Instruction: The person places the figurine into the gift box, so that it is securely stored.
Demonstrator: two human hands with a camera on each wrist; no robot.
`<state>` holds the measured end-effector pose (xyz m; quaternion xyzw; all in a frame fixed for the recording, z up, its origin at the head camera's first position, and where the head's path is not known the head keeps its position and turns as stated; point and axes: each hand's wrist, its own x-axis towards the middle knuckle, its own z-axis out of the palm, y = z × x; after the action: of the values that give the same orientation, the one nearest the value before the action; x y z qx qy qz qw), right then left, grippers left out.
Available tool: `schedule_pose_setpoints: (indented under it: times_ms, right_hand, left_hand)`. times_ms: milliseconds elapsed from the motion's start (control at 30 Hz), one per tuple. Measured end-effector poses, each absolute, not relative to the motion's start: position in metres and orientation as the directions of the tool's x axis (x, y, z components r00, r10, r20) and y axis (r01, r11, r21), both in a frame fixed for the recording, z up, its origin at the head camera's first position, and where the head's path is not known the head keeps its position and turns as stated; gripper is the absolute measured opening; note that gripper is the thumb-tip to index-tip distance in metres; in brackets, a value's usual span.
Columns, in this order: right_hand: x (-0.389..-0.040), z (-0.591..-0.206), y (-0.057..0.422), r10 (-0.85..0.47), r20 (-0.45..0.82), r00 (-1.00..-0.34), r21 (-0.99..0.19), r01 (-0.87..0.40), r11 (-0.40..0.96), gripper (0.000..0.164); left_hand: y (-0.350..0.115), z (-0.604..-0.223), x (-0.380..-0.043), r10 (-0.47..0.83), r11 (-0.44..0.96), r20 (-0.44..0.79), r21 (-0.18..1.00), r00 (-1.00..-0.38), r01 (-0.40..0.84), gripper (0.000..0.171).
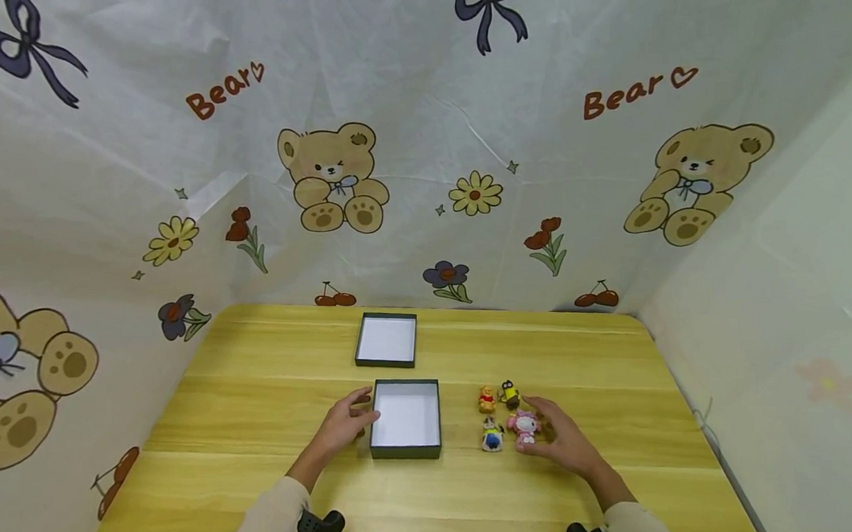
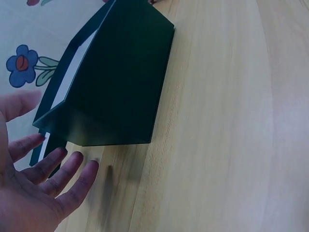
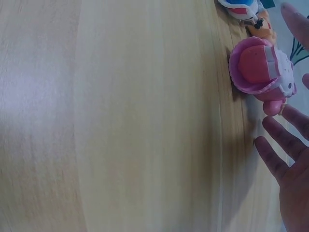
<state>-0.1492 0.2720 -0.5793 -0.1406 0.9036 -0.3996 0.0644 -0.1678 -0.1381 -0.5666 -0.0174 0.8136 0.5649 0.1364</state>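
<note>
A dark green box (image 1: 407, 419) with a white inside stands uncovered on the table. Beside its left wall is my left hand (image 1: 348, 419), fingers spread and loosely bent; the left wrist view shows the fingertips just off the box's corner (image 2: 106, 82). To the right stand several small figurines. My right hand (image 1: 561, 439) is around the right side of the pink figurine (image 1: 524, 426), thumb and fingers apart. In the right wrist view its relaxed fingers are right by the pink figurine (image 3: 263, 67) without curling round it.
A dark-rimmed white box lid (image 1: 387, 340) lies behind the box. Left of the pink figurine are a yellow bear figurine (image 1: 487, 399), a yellow and dark figurine (image 1: 509, 394) and a blue and white figurine (image 1: 492, 436). A bear-printed cloth (image 1: 406, 96) hangs behind the wooden table (image 1: 261, 386).
</note>
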Motion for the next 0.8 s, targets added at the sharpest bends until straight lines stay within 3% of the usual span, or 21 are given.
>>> schedule_pose_setpoints:
  times_ms: [800]
  right_hand:
    - [-0.1513,-0.5821,0.2748,-0.305,-0.007,-0.952,-0.76,-0.193,0.621,0.06]
  left_hand:
    - [-0.1315,-0.5637,-0.1633,0.152,0.302,-0.266,0.929,-0.952,-0.212,0.052]
